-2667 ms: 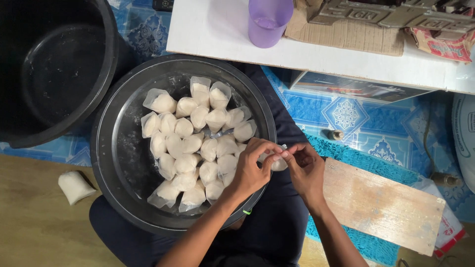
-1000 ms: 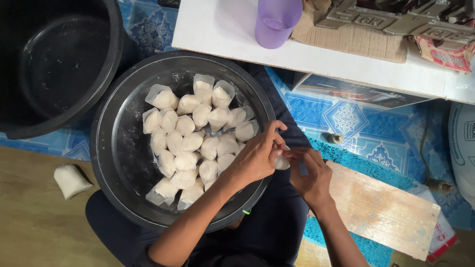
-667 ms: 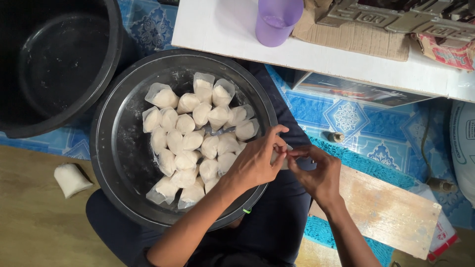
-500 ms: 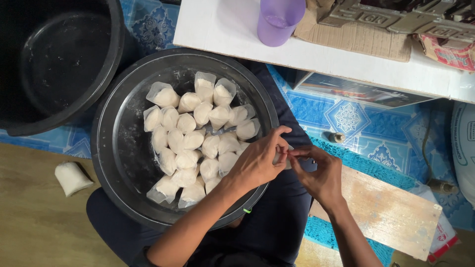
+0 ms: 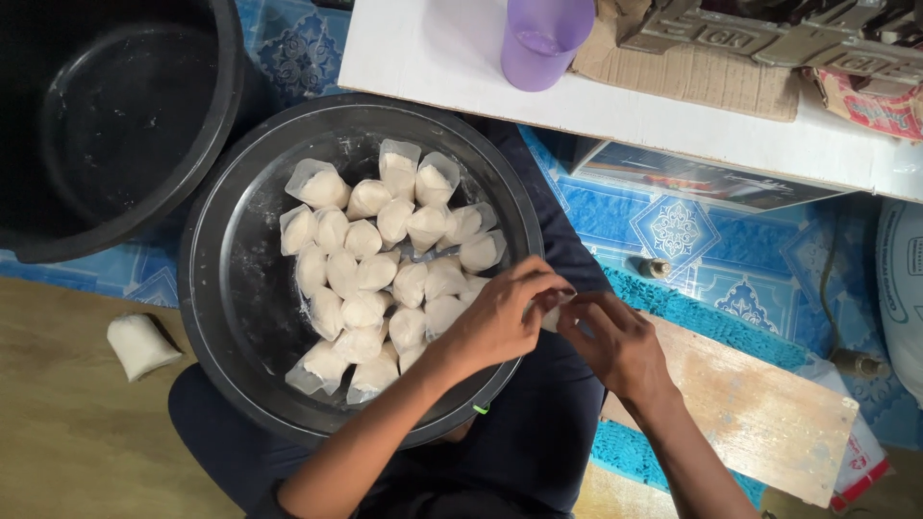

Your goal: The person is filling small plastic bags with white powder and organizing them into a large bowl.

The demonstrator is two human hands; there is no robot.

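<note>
Left hand and right hand pinch one small white packet together, just right of the packet-filled metal basin.

A dark grey metal basin at centre left holds clear little bags of white powder; another white bag lies at lower left. The bucket at upper left is black, the cup lilac, the desk white, the floor mat blue with pale ornamental medallions, the board pale wood
</note>
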